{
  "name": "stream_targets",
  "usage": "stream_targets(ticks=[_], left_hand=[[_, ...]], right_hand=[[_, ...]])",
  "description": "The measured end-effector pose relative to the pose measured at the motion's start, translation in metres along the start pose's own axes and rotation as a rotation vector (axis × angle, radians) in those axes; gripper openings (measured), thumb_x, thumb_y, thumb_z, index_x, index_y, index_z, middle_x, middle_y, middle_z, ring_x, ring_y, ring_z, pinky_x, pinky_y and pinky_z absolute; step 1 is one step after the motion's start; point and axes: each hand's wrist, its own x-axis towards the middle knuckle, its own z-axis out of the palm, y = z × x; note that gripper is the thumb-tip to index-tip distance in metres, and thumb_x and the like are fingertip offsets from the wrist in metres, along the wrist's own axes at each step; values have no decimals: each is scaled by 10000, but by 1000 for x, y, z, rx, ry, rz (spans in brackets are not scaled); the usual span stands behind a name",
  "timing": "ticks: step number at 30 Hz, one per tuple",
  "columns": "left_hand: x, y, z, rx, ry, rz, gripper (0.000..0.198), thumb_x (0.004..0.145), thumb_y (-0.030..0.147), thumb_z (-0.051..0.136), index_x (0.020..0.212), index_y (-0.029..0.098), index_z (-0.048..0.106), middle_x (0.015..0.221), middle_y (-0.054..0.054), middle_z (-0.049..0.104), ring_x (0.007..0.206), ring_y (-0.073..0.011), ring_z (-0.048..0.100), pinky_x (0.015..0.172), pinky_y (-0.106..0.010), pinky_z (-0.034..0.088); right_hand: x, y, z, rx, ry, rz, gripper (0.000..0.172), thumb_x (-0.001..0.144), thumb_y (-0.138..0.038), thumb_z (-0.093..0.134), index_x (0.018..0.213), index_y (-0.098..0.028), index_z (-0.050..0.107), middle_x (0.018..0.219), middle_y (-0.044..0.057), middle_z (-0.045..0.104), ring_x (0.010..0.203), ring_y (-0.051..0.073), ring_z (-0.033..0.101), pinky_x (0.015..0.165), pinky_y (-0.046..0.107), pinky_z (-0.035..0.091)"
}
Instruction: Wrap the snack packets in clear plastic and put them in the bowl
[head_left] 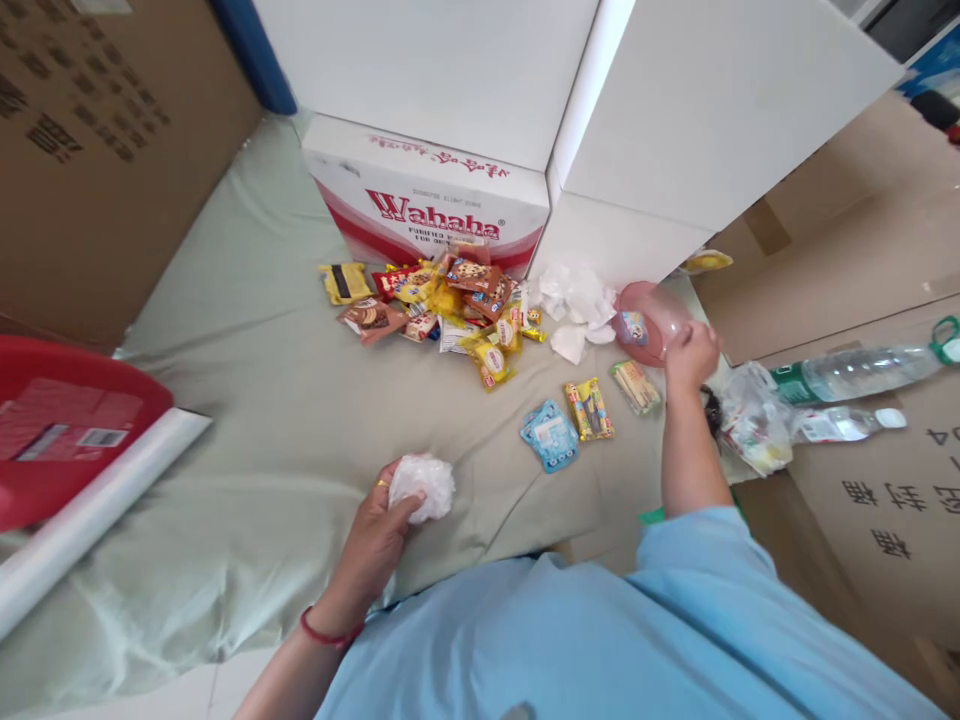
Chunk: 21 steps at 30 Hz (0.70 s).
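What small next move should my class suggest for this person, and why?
Probably bring the left hand, holding the crumpled white wad, toward the pink container: the wad is well away from it, the right hand appears to grip the container's rim, and other crumpled white pieces lie beside that container.

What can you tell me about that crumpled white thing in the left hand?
The crumpled white wad looks like thin plastic film or tissue; I can't tell which. It is bunched into a roundish, creased clump, with no print showing. The left hand grips it, thumb pressed over it, other fingers mostly hidden. It is over the pale green cloth; whether they touch is unclear.
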Motion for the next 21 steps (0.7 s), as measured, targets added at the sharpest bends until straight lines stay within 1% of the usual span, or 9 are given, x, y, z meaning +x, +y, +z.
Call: stream_targets(ticks=[1, 3, 6, 8, 10, 12, 14, 18, 21], left_hand=[[1, 1, -1, -10, -8, -7, 746, 660, 433, 851, 1323, 205, 598, 1047, -30, 728, 866, -194, 658, 767, -288, 536], [3, 3, -1, -24, -22, -12, 732, 651, 421, 858, 1302, 204, 603, 1042, -28, 725, 860, -187, 654, 761, -282, 538], [4, 6, 1, -17, -40, -1, 706, 661, 408, 857, 1288, 205, 604, 1062, -28, 720, 880, -181, 653, 778, -276, 543], [3, 6, 2, -11, -51, -3, 717, 665, 416, 855, 1298, 204, 592, 1064, -30, 715, 883, -183, 653, 779, -281, 548], [2, 5, 2, -11, -46, -5, 744, 657, 433, 855, 1308, 202, 579, 1068, -33, 711, 885, -189, 654, 778, -288, 552], [0, 3, 2, 6, -21, 10, 760, 651, 450, 854, 1313, 201, 575, 1081, -38, 711, 905, -196, 659, 794, -292, 552], [-1, 1, 1, 43, 4, 32, 755, 664, 469, 844, 1319, 203, 578, 1096, -42, 714, 932, -203, 666, 819, -293, 548], [-2, 1, -1, 106, 9, 53, 735, 692, 497, 825, 1324, 204, 590, 1106, -50, 728, 941, -217, 679, 832, -303, 548], [-2, 4, -1, 138, -10, 39, 736, 698, 510, 815, 1324, 193, 592, 1104, -63, 745, 921, -230, 693, 821, -318, 554]], right_hand=[[-18, 10, -1, -15, 56, 77, 485, 1025, -256, 290, 1277, -109, 676, 1188, 258, 667, 1119, 376, 571, 918, 468, 432], [-55, 26, 3, -9, 33, 134, 447, 1000, -272, 349, 1169, -111, 730, 1092, 229, 698, 1053, 351, 600, 912, 451, 437], [-85, 38, 18, 87, -188, 121, 431, 967, -390, 454, 1094, -122, 767, 1089, 214, 712, 1114, 348, 596, 969, 449, 434], [-83, 40, 26, 151, -293, 107, 442, 957, -466, 481, 1036, -149, 778, 1054, 189, 733, 1129, 339, 606, 981, 440, 447], [-73, 40, 30, 194, -352, 78, 411, 925, -516, 542, 981, -182, 774, 1014, 145, 754, 1075, 311, 642, 948, 408, 478], [-66, 37, 29, 247, -406, 45, 409, 860, -545, 640, 1029, -190, 753, 1037, 120, 765, 1006, 288, 673, 895, 384, 506], [-69, 35, 25, 300, -442, 17, 476, 791, -542, 724, 1105, -186, 713, 1058, 120, 767, 959, 284, 690, 862, 390, 524], [-84, 33, 13, 501, -412, -41, 492, 733, -533, 779, 1087, -215, 655, 1058, 110, 760, 993, 291, 696, 887, 424, 539], [-63, 36, 3, 730, -272, -3, 501, 810, -585, 690, 1144, -221, 607, 1038, 92, 744, 933, 256, 692, 823, 396, 558]])
